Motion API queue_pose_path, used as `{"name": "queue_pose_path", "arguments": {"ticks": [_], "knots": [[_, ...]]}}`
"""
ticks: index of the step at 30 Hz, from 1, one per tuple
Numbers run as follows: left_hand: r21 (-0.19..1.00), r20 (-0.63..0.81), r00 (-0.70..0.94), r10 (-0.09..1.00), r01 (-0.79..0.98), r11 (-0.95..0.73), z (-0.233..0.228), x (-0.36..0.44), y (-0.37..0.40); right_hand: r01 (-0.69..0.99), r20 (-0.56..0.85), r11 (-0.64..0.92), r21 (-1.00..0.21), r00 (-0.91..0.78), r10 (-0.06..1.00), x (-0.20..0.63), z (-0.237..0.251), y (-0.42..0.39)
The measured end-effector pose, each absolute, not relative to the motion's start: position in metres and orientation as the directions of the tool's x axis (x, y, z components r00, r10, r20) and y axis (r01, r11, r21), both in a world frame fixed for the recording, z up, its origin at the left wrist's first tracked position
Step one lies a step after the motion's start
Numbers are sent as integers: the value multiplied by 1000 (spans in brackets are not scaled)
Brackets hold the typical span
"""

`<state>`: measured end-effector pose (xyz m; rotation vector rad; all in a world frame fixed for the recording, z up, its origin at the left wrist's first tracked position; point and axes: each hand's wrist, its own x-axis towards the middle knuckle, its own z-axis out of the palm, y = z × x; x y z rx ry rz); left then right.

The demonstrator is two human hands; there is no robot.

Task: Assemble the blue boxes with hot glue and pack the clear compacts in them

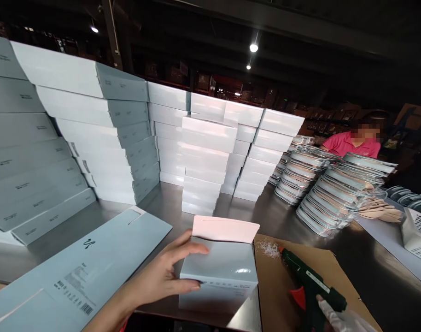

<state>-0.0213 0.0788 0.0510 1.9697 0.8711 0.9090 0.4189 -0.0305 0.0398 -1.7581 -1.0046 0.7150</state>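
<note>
My left hand grips a small pale blue carton by its left side, thumb on the front face and fingers over the top. A pink-lit flap stands up at the carton's far edge. At lower right, my right hand, in a thin whitish glove, is partly cut off by the frame and holds a dark green hot glue gun with a red trigger. Its orange nozzle points at a clump of whitish glue strands on a brown cardboard sheet.
A flat pale blue carton blank lies left on the metal table. Stacked boxes form a wall behind. Bundled flat blanks stand in piles at right, near a white basket. A person in a pink shirt is beyond them.
</note>
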Motion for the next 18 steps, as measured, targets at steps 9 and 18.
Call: {"name": "queue_pose_path", "arguments": {"ticks": [9,18], "knots": [[812,469,460,754,112,-573,37,-19,86,284,246,281,-917,-151,957,298,81,27],[646,729,340,594,-56,-762,26,-3,79,378,551,699,-606,-434,713,291,72,23]]}}
